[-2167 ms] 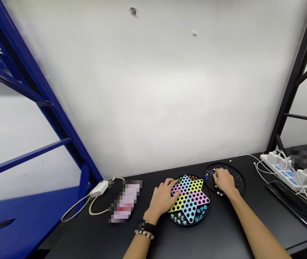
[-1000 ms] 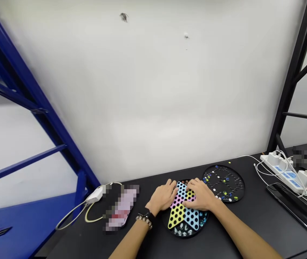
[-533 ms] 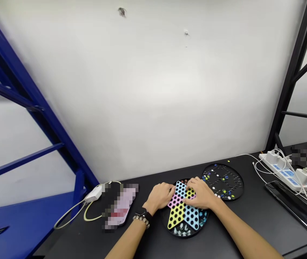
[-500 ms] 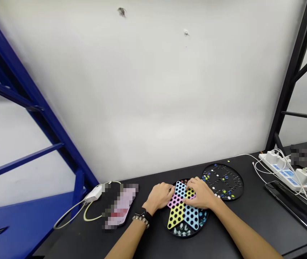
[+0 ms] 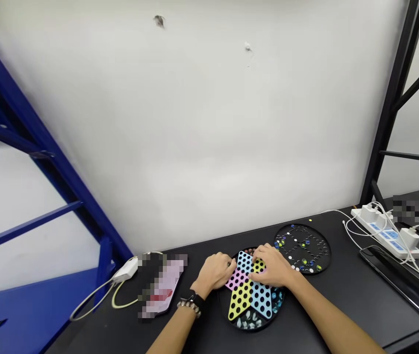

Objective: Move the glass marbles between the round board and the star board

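Observation:
A star-shaped Chinese checkers board point(image 5: 241, 298), with yellow, blue and pink sections full of dark holes, sits in a round black tray point(image 5: 225, 310). My left hand point(image 5: 214, 273), with a dark band and beads at the wrist, is curled at the board's upper left edge; what its fingertips hold, if anything, is hidden. Over the board's right side lies my right hand point(image 5: 272, 266), thumb near the centre and fingers on the yellow point, apart from the thumb. Clear marbles point(image 5: 249, 322), blue marbles point(image 5: 277, 300) and reddish marbles point(image 5: 249, 251) fill compartments around the star.
Behind on the right, a round black perforated tray point(image 5: 316, 250) carries scattered marbles. A power strip point(image 5: 388, 235) with white cables and a dark glossy phone-like slab point(image 5: 397, 275) are at right. A pink, partly blurred object point(image 5: 167, 285) and white adapter point(image 5: 126, 269) lie left.
The view has shifted slightly. My left hand has moved a little outward from the board's left edge, showing more of the pink section. My right hand stays nearly in place.

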`<action>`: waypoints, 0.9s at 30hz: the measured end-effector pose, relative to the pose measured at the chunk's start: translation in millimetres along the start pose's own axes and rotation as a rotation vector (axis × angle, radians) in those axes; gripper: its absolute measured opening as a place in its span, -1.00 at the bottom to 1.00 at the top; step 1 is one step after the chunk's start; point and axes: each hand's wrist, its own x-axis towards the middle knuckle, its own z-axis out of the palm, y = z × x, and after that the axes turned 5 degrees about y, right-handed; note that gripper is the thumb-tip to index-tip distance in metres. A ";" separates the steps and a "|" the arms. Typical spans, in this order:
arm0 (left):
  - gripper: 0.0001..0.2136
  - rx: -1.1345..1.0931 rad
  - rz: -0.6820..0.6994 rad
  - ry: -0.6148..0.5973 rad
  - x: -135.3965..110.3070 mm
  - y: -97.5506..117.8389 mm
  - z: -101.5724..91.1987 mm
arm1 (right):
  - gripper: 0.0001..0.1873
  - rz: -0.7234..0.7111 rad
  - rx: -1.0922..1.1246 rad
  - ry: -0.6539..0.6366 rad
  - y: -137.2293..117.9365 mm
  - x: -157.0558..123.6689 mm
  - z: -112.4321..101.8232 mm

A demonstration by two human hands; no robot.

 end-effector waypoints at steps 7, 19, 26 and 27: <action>-0.60 -0.003 -0.019 -0.010 3.0 -0.2 -0.2 | -0.71 0.004 -0.008 -0.022 -1.7 0.3 -1.9; -0.59 -0.047 -0.063 0.009 -3.1 -0.4 0.5 | -0.73 0.041 0.034 -0.007 -4.8 -0.6 -5.7; -0.64 0.025 -0.089 0.034 -1.9 2.3 0.7 | -0.70 0.056 0.025 0.005 -2.0 -1.2 -3.2; -0.65 0.033 -0.086 0.034 -1.8 2.8 0.5 | -0.71 0.050 0.022 0.002 -1.6 -1.3 -2.9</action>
